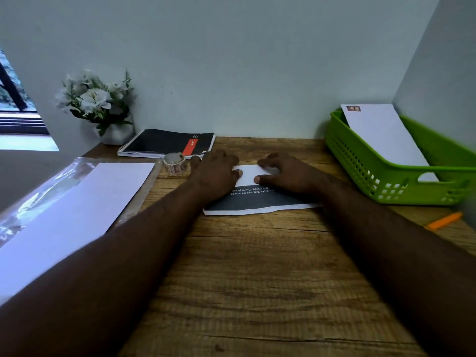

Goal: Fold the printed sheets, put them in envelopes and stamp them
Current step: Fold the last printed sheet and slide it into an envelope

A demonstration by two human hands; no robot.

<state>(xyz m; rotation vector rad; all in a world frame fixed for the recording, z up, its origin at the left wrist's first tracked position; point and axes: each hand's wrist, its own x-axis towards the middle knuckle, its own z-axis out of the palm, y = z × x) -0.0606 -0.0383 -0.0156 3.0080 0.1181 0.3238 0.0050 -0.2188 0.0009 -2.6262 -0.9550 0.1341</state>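
A printed sheet with a dark printed band lies partly folded on the wooden desk, its white upper part turned over. My left hand presses flat on the sheet's left side. My right hand presses on its right side, fingers spread along the fold. A roll of stamps stands just left of my left hand. White envelopes lie on a clear plastic wrapper at the left. A stamped white envelope leans inside the green basket at the right.
A black spiral notebook lies against the back wall, with a white pot of flowers to its left. An orange pen lies at the right edge of the desk. Walls close the back and right side.
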